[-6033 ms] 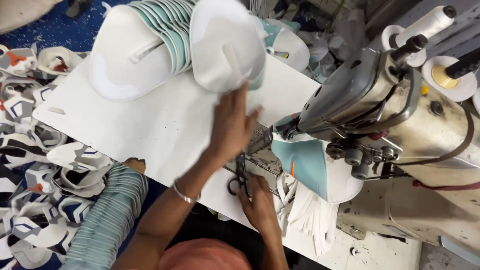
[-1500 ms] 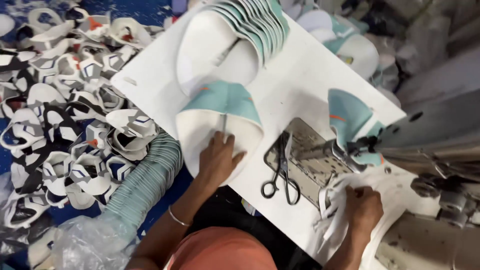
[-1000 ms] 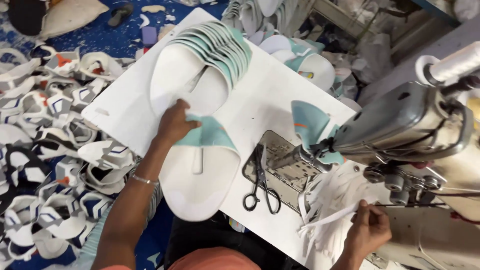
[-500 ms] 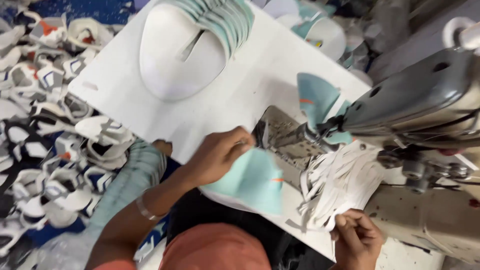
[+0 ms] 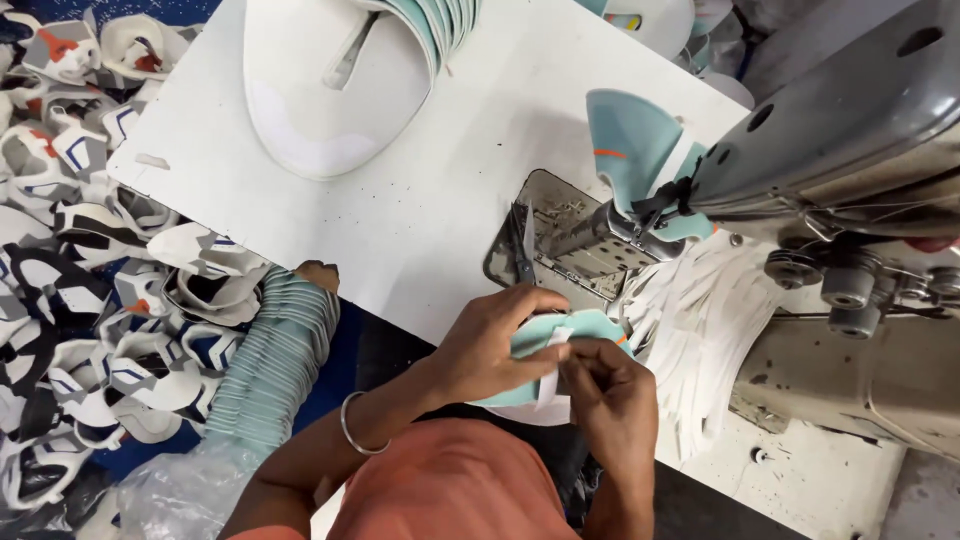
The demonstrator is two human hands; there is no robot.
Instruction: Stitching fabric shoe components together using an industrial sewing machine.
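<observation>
My left hand (image 5: 495,340) grips a teal and white shoe upper piece (image 5: 585,327) at the near edge of the white table (image 5: 430,200). My right hand (image 5: 610,385) pinches a narrow white strip (image 5: 552,362) laid across that piece. Both hands meet just in front of the sewing machine's metal plate (image 5: 570,235). A pair of scissors (image 5: 522,245) lies on that plate, partly hidden behind my left hand.
A grey sewing machine (image 5: 850,170) fills the right side, with a teal piece (image 5: 630,135) at its needle and loose white strips (image 5: 700,320) below. A stack of white and teal uppers (image 5: 340,90) lies far left on the table. Patterned cut pieces (image 5: 90,260) and stacked teal pieces (image 5: 275,355) are piled at left.
My left hand has pulled the teal piece closer to my body. My right hand has come in from the right with a white strip and now meets the left hand on the piece.
</observation>
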